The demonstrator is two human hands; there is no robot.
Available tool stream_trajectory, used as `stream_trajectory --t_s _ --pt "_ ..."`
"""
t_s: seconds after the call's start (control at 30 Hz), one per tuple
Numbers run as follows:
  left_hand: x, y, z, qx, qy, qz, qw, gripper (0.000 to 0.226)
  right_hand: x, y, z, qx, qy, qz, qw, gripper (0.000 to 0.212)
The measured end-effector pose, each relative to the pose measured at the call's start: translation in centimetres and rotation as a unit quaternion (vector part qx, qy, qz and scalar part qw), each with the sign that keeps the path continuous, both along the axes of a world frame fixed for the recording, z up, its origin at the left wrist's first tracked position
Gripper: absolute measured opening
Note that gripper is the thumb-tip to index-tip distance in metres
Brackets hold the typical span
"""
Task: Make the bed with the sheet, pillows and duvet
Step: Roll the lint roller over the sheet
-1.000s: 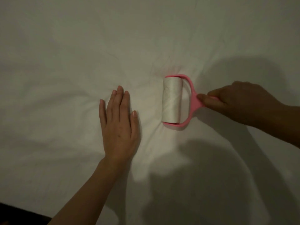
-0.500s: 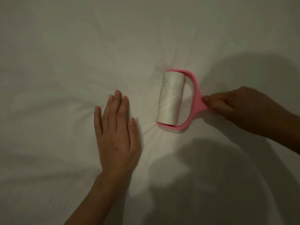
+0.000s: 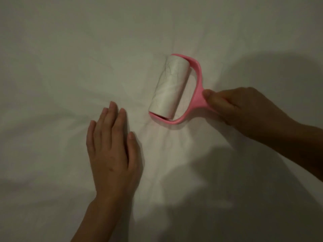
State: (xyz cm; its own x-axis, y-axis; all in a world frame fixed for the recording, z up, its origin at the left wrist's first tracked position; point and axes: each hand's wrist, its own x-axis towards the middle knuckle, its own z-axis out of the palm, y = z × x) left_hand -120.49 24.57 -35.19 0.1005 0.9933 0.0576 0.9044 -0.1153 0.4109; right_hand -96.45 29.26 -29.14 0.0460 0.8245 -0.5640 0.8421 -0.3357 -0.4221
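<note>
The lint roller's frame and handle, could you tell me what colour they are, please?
Pink, around a white roll; the lint roller shows clearly in the head view.

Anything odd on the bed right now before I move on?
Nothing damaged or spilled. The white sheet has creases fanning out around the lint roller, which the right hand grips by its pink handle. The left hand presses flat beside it.

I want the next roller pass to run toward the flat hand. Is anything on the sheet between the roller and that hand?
Nothing visible: only bare, lightly creased sheet lies between the lint roller, gripped by the right hand, and the left hand resting flat.
</note>
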Motion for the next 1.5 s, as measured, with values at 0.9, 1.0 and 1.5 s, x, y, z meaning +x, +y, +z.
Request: stream_trajectory --t_s 0.9,1.0,1.5 --pt "-0.1 0.2 -0.6 -0.003 0.007 -0.001 1.000 0.044 -2.0 1.0 0.2 -0.022 -0.015 0.013 1.000 0.071" --pt "-0.3 0.1 -0.2 -0.012 0.003 -0.002 1.000 0.044 -1.1 0.7 1.6 -0.021 0.092 -0.073 0.993 0.064" --pt "-0.5 0.2 0.0 -0.041 0.011 -0.025 0.999 0.047 -1.0 -5.3 2.4 -0.068 0.015 -0.066 0.995 0.062"
